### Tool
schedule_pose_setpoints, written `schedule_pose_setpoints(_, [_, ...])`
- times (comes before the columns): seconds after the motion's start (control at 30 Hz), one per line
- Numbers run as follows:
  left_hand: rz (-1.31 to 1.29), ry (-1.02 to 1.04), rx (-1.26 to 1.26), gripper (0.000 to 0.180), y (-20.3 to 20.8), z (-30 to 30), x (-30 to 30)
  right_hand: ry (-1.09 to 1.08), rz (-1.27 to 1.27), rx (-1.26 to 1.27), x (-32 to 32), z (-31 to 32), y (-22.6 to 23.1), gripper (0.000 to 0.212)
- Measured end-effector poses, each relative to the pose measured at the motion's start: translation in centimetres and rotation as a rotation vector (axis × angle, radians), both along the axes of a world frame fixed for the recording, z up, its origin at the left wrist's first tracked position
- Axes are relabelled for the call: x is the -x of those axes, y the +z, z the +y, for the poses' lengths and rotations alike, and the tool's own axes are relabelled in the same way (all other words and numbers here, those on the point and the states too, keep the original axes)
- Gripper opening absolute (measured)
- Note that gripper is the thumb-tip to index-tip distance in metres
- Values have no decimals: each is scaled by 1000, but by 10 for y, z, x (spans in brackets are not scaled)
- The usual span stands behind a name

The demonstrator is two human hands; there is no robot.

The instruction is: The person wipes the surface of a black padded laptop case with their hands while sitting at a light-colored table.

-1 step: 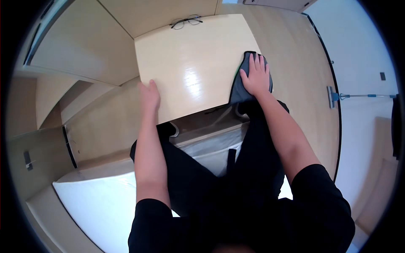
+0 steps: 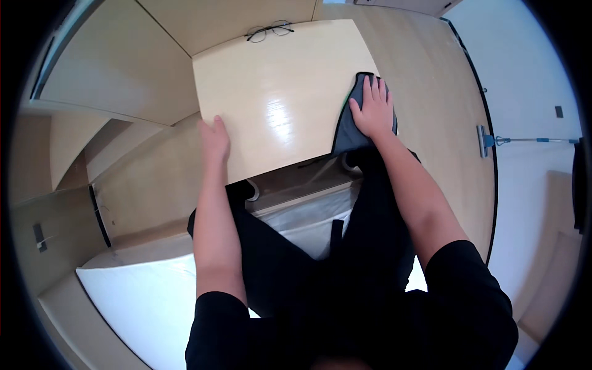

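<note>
We rest our right hand [image 2: 374,115] flat on a grey cloth [image 2: 350,131] with a black border, palm down, the fingers reaching away from us and a little apart, the thumb held out to the left. The cloth lies at the right side of the pale wooden desk [image 2: 265,74], close along its right edge, and its near end comes down to the front edge. Its long axis runs from near us to the far side, leaning slightly right as it goes; the narrower end points away from us and the wider one toward our lap. A thin green line shows on its left border. Our palm covers much of the cloth, so we cannot tell whether a label sits beneath it. Our left hand [image 2: 216,140] is at the left edge of the desk, its thumb at the top and pointing away; the other fingers are mostly hidden, and we cannot tell how tightly they curl. A pair of glasses [image 2: 269,29] with thin dark frames lies at the far edge, well apart from both hands. Off to the right, a mop [image 2: 486,141] with a blue joint lies beyond the wooden floor [image 2: 425,92].
</note>
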State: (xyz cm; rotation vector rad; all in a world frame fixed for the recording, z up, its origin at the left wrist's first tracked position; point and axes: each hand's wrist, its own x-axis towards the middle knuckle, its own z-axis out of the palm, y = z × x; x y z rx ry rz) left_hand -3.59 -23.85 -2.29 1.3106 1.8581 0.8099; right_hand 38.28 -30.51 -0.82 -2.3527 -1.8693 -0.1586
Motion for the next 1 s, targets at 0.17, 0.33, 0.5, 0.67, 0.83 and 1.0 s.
schedule_pose_setpoints(0.17, [136,47,34,67,13,6,-24,-41,42,3,-34,44,-4,84])
schedule_pose_setpoints(0.33, [170,34,-12,56,35,2,-32,35,130,-132,-62,125,-26,83])
schedule_pose_setpoints(0.5, [198,3,9,48,35,4,-35,140,203,-256,-101,231,-48,79])
schedule_pose_setpoints(0.67, [240,37,-27,45,31,1,-27,124,121,-109,-75,300,-24,66])
schedule_pose_setpoints(0.83, [201,14,44,43,38,6,-36,101,154,-170,-115,309,-30,66])
schedule_pose_setpoints(1.0, [214,39,99,42,44,3,-26,129,-78,-86,-50,248,-12,70])
